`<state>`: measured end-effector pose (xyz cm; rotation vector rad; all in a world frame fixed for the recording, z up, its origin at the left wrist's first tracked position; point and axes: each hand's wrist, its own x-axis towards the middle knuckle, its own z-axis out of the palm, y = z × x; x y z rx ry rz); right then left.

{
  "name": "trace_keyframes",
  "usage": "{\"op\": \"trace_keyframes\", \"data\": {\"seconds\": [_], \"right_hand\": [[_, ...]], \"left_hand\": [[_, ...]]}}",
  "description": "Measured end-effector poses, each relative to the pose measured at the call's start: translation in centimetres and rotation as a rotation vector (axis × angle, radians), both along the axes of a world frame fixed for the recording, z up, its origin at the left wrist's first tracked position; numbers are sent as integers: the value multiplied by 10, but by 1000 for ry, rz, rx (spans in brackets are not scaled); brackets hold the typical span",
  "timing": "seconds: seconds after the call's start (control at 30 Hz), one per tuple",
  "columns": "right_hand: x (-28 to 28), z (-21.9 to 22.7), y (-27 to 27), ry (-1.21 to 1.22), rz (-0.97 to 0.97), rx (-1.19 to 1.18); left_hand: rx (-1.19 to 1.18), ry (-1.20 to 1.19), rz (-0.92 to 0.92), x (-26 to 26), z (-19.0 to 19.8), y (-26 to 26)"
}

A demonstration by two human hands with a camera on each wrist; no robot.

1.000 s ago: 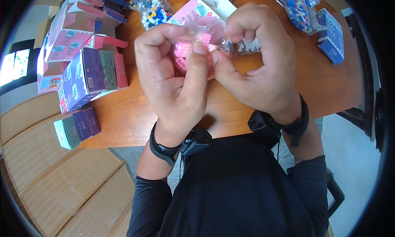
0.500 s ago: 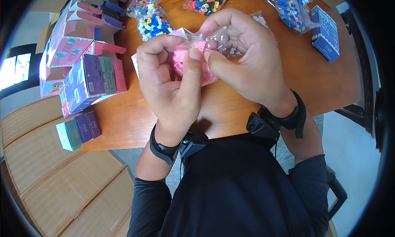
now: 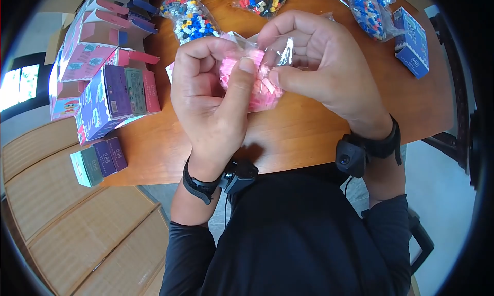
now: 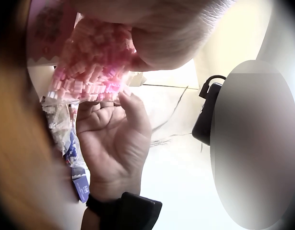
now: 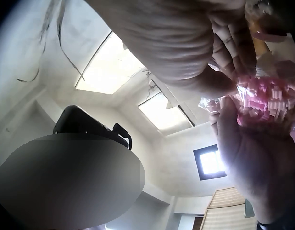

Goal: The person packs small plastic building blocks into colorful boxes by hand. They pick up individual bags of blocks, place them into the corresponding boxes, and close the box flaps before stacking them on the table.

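Over the table (image 3: pixel 298 141), both hands hold a clear plastic bag of small pink building bricks (image 3: pixel 266 94). My left hand (image 3: pixel 211 100) grips its left side, thumb laid across the front and fingers behind. At the bag's upper right, my right hand (image 3: pixel 334 75) pinches the crinkled plastic film (image 3: pixel 287 53) with thumb and fingers. Loose pink bricks (image 4: pixel 87 72) show through the bag's lower part in the left wrist view. The right wrist view shows shiny film (image 5: pixel 209 103) between the two thumbs.
Opened pink cartons (image 3: pixel 85 54) and a purple box (image 3: pixel 95 108) stand at the left, with small boxes (image 3: pixel 103 159) at the table's edge. Bags of coloured bricks (image 3: pixel 195 26) lie at the back. A blue box (image 3: pixel 411 44) stands at the right.
My right hand has moved a little right, away from the left hand. More of the bag and its pink bricks now show between them. My left hand keeps its grip.
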<state>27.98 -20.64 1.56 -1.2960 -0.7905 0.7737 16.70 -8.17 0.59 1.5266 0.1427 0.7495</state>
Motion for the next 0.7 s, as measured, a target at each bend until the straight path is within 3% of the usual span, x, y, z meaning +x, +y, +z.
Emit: {"op": "trace_keyframes", "data": {"seconds": [0.33, 0.53, 0.7], "right_hand": [[-4, 0, 4, -19, -22, 61], [-13, -6, 10, -159, -165, 66], [-18, -4, 9, -118, -207, 62]], "left_hand": [[-30, -1, 22, 0, 0, 0], [-26, 9, 72, 0, 0, -4], [-16, -58, 77, 1, 0, -6]]}}
